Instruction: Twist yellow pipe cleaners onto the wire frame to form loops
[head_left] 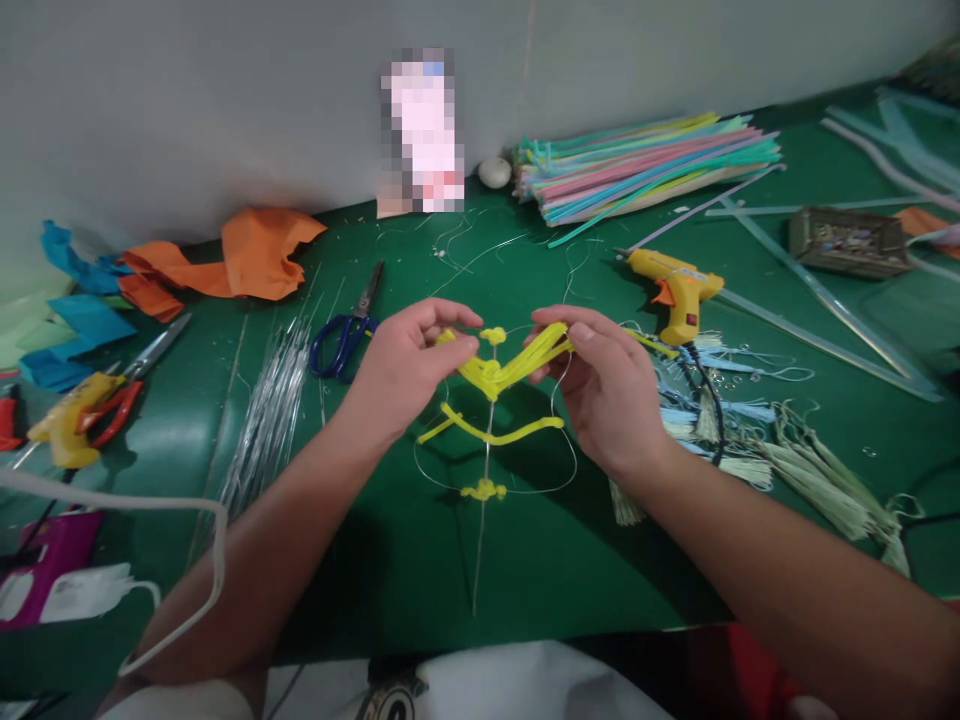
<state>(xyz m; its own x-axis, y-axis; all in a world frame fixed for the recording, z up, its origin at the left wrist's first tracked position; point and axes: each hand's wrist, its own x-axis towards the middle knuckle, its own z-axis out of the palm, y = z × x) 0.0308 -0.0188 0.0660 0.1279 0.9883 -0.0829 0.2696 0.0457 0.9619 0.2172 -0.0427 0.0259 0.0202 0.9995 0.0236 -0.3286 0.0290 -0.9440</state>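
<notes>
Between my hands is a thin wire frame (pixel 487 465) with a loop and a straight stem pointing down toward me. A bundle of yellow pipe cleaners (pixel 517 372) is bent into a V across it. My left hand (pixel 412 365) pinches the left end of the bundle, fingers closed. The right end sits between the thumb and fingers of my right hand (pixel 611 390). Lower on the stem, a single curved yellow pipe cleaner (pixel 510 437) crosses the wire. Small yellow knots are at the top (pixel 493 336) and bottom (pixel 484 490) of the frame.
Blue-handled scissors (pixel 341 345) and silvery wires (pixel 266 410) lie left. A yellow glue gun (pixel 679 290) and tassels (pixel 825 470) are right. Colourful pipe cleaners (pixel 645 170) lie at the back. Another glue gun (pixel 71 425) and orange paper (pixel 262 255) are far left.
</notes>
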